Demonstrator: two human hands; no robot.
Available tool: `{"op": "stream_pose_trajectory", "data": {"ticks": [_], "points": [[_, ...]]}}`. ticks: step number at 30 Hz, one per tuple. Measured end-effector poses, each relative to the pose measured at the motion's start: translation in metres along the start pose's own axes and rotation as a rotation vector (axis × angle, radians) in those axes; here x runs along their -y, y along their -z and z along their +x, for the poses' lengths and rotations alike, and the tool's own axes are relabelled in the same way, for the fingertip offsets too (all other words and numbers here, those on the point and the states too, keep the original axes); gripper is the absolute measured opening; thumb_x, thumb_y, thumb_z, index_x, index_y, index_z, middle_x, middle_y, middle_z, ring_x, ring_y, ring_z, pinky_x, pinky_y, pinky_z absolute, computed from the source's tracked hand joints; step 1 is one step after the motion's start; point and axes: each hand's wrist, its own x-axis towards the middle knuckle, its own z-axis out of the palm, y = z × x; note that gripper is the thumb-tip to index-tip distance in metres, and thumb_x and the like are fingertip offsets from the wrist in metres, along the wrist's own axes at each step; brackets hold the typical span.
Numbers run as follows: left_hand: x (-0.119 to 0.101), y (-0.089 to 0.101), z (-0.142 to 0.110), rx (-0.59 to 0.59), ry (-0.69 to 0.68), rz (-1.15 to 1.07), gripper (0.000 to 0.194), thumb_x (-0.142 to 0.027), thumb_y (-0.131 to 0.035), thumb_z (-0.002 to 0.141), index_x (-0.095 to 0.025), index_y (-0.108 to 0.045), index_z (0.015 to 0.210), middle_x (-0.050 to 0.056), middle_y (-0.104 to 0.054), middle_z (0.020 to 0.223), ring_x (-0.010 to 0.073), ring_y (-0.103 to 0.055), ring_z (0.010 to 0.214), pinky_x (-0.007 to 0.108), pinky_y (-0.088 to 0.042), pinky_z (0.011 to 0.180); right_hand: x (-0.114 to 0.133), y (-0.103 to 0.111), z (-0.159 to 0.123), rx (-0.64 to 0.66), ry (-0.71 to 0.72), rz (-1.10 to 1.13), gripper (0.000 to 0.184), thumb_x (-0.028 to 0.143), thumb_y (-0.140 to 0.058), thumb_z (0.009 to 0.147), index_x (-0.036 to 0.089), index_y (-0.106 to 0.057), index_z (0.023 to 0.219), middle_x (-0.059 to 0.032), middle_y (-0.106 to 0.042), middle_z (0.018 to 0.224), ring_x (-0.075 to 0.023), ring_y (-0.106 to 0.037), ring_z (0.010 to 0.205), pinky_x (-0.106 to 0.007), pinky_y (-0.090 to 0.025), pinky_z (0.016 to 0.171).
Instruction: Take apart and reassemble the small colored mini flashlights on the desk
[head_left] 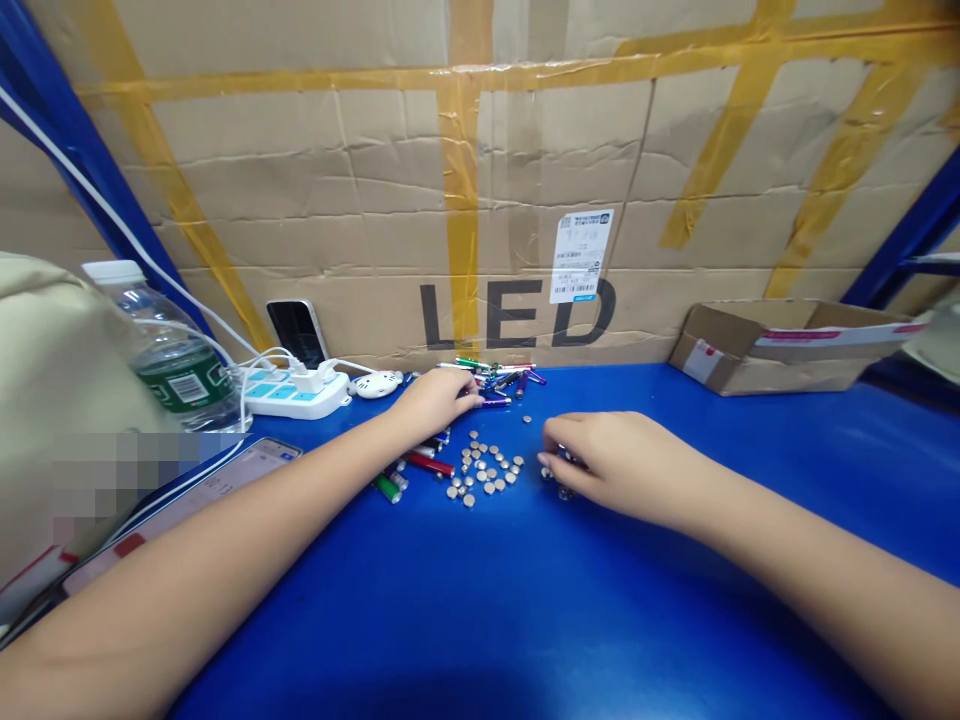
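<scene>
My left hand (444, 400) reaches to the back of the blue table, its fingertips pinched at the end of a slim purple metal tube (495, 403). Behind it lies a loose pile of thin coloured tubes (517, 378). Under my left wrist are more tubes, among them a red tube (431, 464) and a green tube (388, 488). Small round silver pieces, like button cells (490, 475), lie scattered between my hands. My right hand (600, 455) is low over a cluster of small shiny metal parts (565, 492), fingers curled; what they grip is hidden.
A tall cardboard sheet (360, 220) marked LED stands behind the blue table (450, 620). At the right back is an open cardboard box (795, 365). On the left are a power strip (300, 400) with cables, a water bottle (176, 370) and phones (298, 330).
</scene>
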Motion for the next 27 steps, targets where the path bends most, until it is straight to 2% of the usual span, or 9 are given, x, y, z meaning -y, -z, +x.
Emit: {"op": "stream_pose_trajectory", "data": {"ticks": [3, 6, 11, 13, 16, 19, 21, 23, 27], "points": [[0.000, 0.001, 0.000, 0.045, -0.018, 0.003, 0.016, -0.030, -0.057, 0.085, -0.015, -0.065, 0.088, 0.007, -0.067, 0.093, 0.0215, -0.060, 0.087, 0.031, -0.043, 0.077, -0.003, -0.001, 0.000, -0.057, -0.006, 0.005, 0.019, 0.030, -0.042, 0.090, 0.020, -0.052, 0.077, -0.0029, -0.064, 0.079, -0.0142, -0.056, 0.063, -0.025, -0.031, 0.054], [0.006, 0.000, 0.000, 0.004, -0.024, -0.031, 0.014, -0.026, -0.060, 0.082, -0.015, -0.066, 0.087, 0.007, -0.069, 0.093, 0.0211, -0.061, 0.088, 0.031, -0.044, 0.079, -0.004, -0.001, 0.000, -0.084, -0.009, 0.003, 0.021, 0.030, -0.042, 0.091, 0.020, -0.051, 0.075, -0.0022, -0.063, 0.077, -0.0136, -0.054, 0.061, -0.025, -0.031, 0.053], [0.013, 0.003, 0.000, -0.270, 0.071, -0.274, 0.014, -0.030, -0.061, 0.081, -0.018, -0.067, 0.084, 0.002, -0.069, 0.080, 0.0162, -0.062, 0.075, 0.028, -0.047, 0.070, -0.006, -0.004, 0.001, -0.116, -0.011, 0.039, 0.021, 0.031, -0.041, 0.091, 0.020, -0.054, 0.078, -0.0022, -0.063, 0.078, -0.0152, -0.057, 0.064, -0.025, -0.036, 0.054], [0.008, 0.008, -0.001, -0.367, 0.112, -0.446, 0.018, -0.034, -0.063, 0.079, -0.018, -0.066, 0.084, 0.002, -0.068, 0.075, 0.0141, -0.062, 0.068, 0.026, -0.048, 0.065, -0.007, -0.007, 0.001, -0.174, -0.017, 0.079, 0.019, 0.032, -0.042, 0.091, 0.021, -0.057, 0.090, -0.0037, -0.064, 0.085, -0.0171, -0.060, 0.071, -0.027, -0.041, 0.059], [-0.013, 0.019, -0.005, -0.440, 0.087, -0.734, 0.019, -0.033, -0.067, 0.076, -0.016, -0.062, 0.082, 0.001, -0.067, 0.071, 0.0105, -0.061, 0.058, 0.022, -0.049, 0.057, -0.008, -0.010, 0.003, -0.321, -0.040, 0.158, 0.036, 0.037, -0.046, 0.089, 0.020, -0.048, 0.121, -0.0087, -0.062, 0.105, -0.0200, -0.061, 0.083, -0.030, -0.046, 0.067], [-0.046, 0.030, -0.014, -0.455, 0.002, -0.948, 0.020, -0.032, -0.069, 0.074, -0.015, -0.059, 0.078, 0.000, -0.065, 0.066, 0.0077, -0.059, 0.051, 0.019, -0.047, 0.051, -0.006, -0.010, 0.003, -0.410, -0.058, 0.263, 0.052, 0.042, -0.051, 0.086, 0.020, -0.039, 0.131, -0.0109, -0.058, 0.112, -0.0200, -0.060, 0.084, -0.032, -0.048, 0.070], [-0.068, 0.034, -0.023, -0.434, -0.060, -1.051, 0.022, -0.032, -0.069, 0.074, -0.014, -0.058, 0.077, -0.001, -0.064, 0.065, 0.0075, -0.059, 0.051, 0.019, -0.048, 0.051, -0.002, -0.005, 0.002, -0.427, -0.048, 0.340, 0.049, 0.043, -0.054, 0.085, 0.019, -0.044, 0.127, -0.0097, -0.060, 0.107, -0.0182, -0.059, 0.078, -0.031, -0.048, 0.069], [-0.085, 0.036, -0.032, -0.374, -0.090, -1.114, 0.023, -0.034, -0.068, 0.075, -0.014, -0.057, 0.077, 0.000, -0.064, 0.065, 0.0094, -0.061, 0.056, 0.020, -0.048, 0.051, 0.002, 0.000, 0.000, -0.436, -0.028, 0.409, 0.031, 0.039, -0.051, 0.087, 0.019, -0.054, 0.112, -0.0071, -0.062, 0.094, -0.0159, -0.058, 0.071, -0.029, -0.047, 0.065], [-0.097, 0.032, -0.039, -0.290, -0.113, -1.117, 0.025, -0.038, -0.063, 0.080, -0.015, -0.059, 0.086, 0.005, -0.067, 0.081, 0.0120, -0.064, 0.068, 0.021, -0.050, 0.056, 0.007, 0.009, -0.004, -0.430, -0.106, 0.642, 0.022, 0.034, -0.044, 0.090, 0.019, -0.058, 0.085, -0.0023, -0.061, 0.069, -0.0128, -0.055, 0.059, -0.025, -0.044, 0.057]]}}
